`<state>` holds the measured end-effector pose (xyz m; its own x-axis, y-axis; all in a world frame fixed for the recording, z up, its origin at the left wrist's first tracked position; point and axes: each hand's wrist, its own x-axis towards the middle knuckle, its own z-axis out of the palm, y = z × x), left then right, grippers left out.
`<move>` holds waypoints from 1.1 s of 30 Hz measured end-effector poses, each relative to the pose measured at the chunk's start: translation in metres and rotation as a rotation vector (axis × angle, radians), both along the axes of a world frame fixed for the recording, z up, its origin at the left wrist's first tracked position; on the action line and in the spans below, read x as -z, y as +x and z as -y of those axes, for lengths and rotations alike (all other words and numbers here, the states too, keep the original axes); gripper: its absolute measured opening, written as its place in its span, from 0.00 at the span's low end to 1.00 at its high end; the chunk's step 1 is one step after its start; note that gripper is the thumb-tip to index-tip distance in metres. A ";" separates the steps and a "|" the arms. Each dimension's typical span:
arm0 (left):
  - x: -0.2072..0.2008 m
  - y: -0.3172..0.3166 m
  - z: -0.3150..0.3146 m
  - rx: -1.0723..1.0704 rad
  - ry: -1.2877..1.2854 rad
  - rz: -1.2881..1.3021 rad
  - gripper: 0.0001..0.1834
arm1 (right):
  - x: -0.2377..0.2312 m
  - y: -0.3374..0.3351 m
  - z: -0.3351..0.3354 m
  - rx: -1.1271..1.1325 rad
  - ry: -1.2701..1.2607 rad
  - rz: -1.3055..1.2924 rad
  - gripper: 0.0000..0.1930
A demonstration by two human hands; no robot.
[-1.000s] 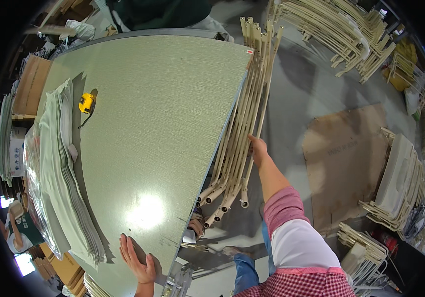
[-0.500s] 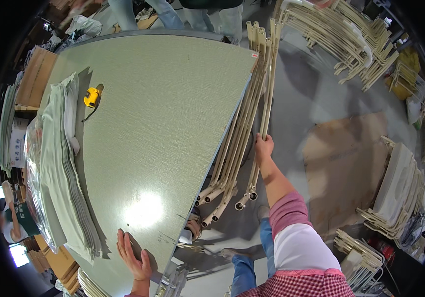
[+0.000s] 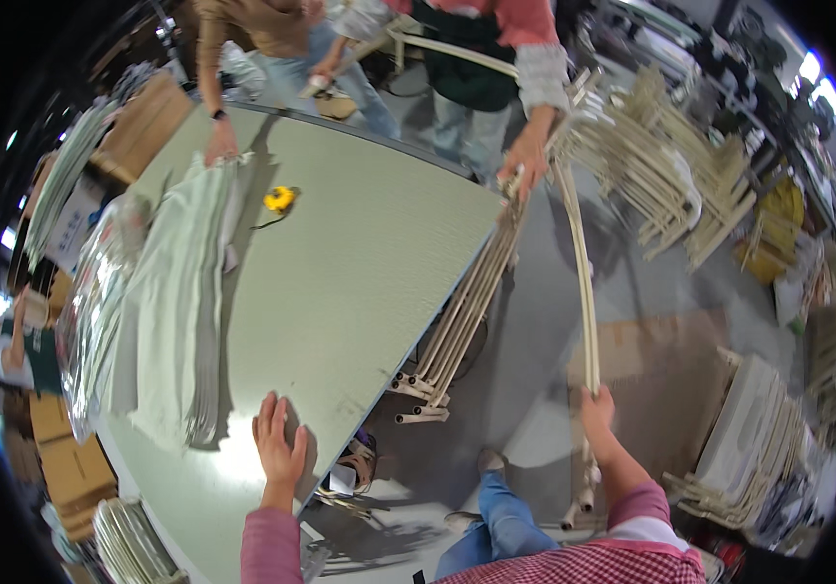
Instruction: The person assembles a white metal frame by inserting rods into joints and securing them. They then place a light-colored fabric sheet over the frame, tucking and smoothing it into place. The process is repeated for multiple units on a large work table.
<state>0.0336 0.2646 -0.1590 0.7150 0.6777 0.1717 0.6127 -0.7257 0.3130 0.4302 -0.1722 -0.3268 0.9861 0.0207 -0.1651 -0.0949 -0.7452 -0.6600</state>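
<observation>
Right hand (image 3: 597, 407) grips cream frame (image 3: 580, 273), carrying step with co-worker's hand (image 3: 527, 156); left hand (image 3: 280, 450) flat, open on counter (image 3: 360, 263). Next needs coordinated lift.

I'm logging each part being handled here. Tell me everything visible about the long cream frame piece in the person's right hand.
The frame piece is a long, slim, cream-coloured tube, apparently painted metal. It runs from the person's right hand, which grips its near part, up to a co-worker's hand at the far end. Its near end, with short open tube stubs, hangs below the hand over the grey floor. It is held apart from the similar frames leaning against the green table's edge.
</observation>
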 end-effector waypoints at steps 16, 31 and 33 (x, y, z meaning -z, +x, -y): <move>-0.175 0.068 0.056 0.021 -0.544 0.467 0.35 | -0.350 -0.203 0.258 -0.499 -0.474 0.293 0.09; -0.167 -0.232 0.189 -0.568 -0.932 0.015 0.34 | -0.378 -0.232 0.125 -1.382 -0.326 0.700 0.08; -0.151 -0.270 0.234 -0.769 -0.742 0.040 0.32 | -0.370 -0.232 0.101 -1.520 -0.309 0.699 0.08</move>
